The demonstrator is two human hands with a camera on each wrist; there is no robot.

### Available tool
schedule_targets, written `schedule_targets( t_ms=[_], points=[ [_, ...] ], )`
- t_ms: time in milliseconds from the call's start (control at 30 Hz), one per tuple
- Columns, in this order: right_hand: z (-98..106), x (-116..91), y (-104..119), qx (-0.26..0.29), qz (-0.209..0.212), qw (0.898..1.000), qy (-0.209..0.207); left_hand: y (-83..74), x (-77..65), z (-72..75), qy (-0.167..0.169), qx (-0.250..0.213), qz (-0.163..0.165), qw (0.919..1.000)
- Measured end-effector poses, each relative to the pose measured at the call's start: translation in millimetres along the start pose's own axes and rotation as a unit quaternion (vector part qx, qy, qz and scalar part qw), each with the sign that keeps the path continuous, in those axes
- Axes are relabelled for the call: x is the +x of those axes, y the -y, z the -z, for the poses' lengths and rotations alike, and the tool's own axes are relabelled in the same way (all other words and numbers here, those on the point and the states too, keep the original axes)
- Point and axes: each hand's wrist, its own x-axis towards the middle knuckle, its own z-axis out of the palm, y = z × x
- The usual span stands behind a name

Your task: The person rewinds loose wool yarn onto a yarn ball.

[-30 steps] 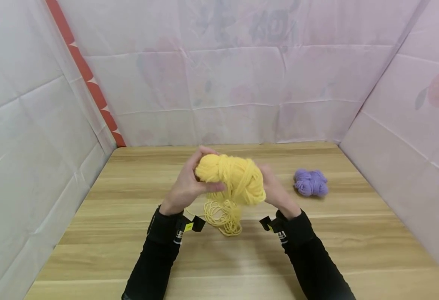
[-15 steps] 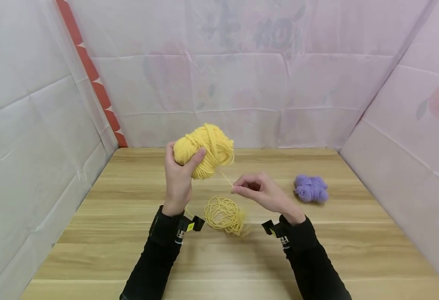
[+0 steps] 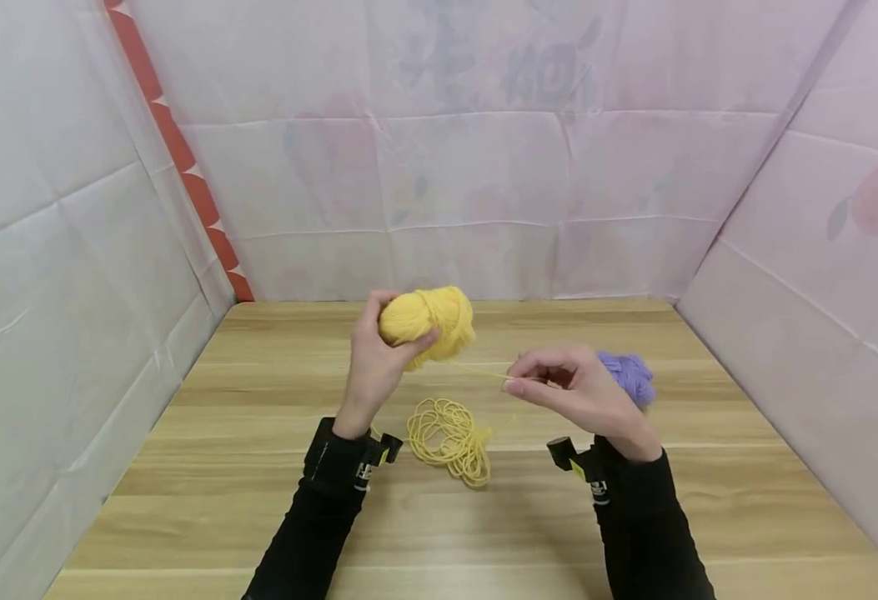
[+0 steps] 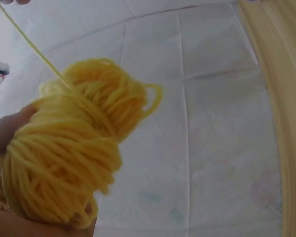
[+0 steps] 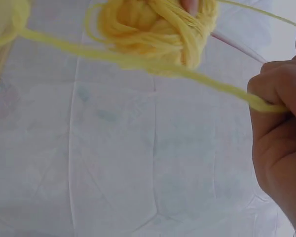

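My left hand (image 3: 374, 362) grips a skein of yellow yarn (image 3: 439, 321) above the table, thumb across its front. In the left wrist view the skein (image 4: 64, 158) shows its bundled loops, and one strand (image 4: 29, 44) runs from it up to the top left corner. My right hand (image 3: 577, 392) pinches that yellow strand (image 3: 479, 370) between thumb and fingertips, to the right of the skein. The strand also crosses the right wrist view to the right hand (image 5: 281, 113). Below, on the table, lies a loose coil of yellow yarn (image 3: 446, 437).
A small purple yarn skein (image 3: 634, 379) lies at the right of the wooden table (image 3: 258, 500), partly hidden behind my right hand. Pale printed cloth (image 3: 476, 167) walls in the table at the back and on both sides.
From both hands at the skein, my right hand has drawn rightward with the strand. The left hand lifted the skein up and left, then lowered it somewhat.
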Motion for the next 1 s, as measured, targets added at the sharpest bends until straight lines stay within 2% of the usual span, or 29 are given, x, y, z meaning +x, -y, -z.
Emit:
schedule_targets(
  t_ms=[100, 233, 367, 467, 567, 700, 900, 1000],
  points=[
    [2, 0, 1, 0.015, 0.003, 0.999, -0.034, 1.9, 0.1, -1.0, 0.073, 0.050, -0.016, 0.9960],
    [0, 4, -3, 0.009, 0.015, 0.997, -0.073, 2.2, -2.7, -1.1, 0.177, 0.084, -0.027, 0.9802],
    [-3, 10, -11, -0.007, 0.028, 0.994, -0.105, 0.9, -6.2, 0.4, 0.261, 0.064, -0.026, 0.9629],
    [-5, 15, -16, -0.014, 0.024, 0.992, -0.119, -1.8, -8.0, 2.3, 0.295, 0.034, -0.023, 0.9547],
    [-8, 19, -21, -0.003, 0.005, 0.993, -0.122, -5.3, -9.7, 4.6, 0.310, 0.000, -0.013, 0.9508],
    [-14, 25, -29, 0.036, -0.023, 0.993, -0.114, -11.0, -11.2, 7.5, 0.310, -0.061, 0.017, 0.9485],
    [-24, 32, -43, 0.117, -0.038, 0.989, -0.077, -16.8, -11.2, 11.5, 0.278, -0.120, 0.043, 0.9520],
    [-28, 33, -46, 0.127, -0.070, 0.988, -0.062, -19.9, -10.9, 13.1, 0.253, -0.143, 0.062, 0.9548]
  ],
)
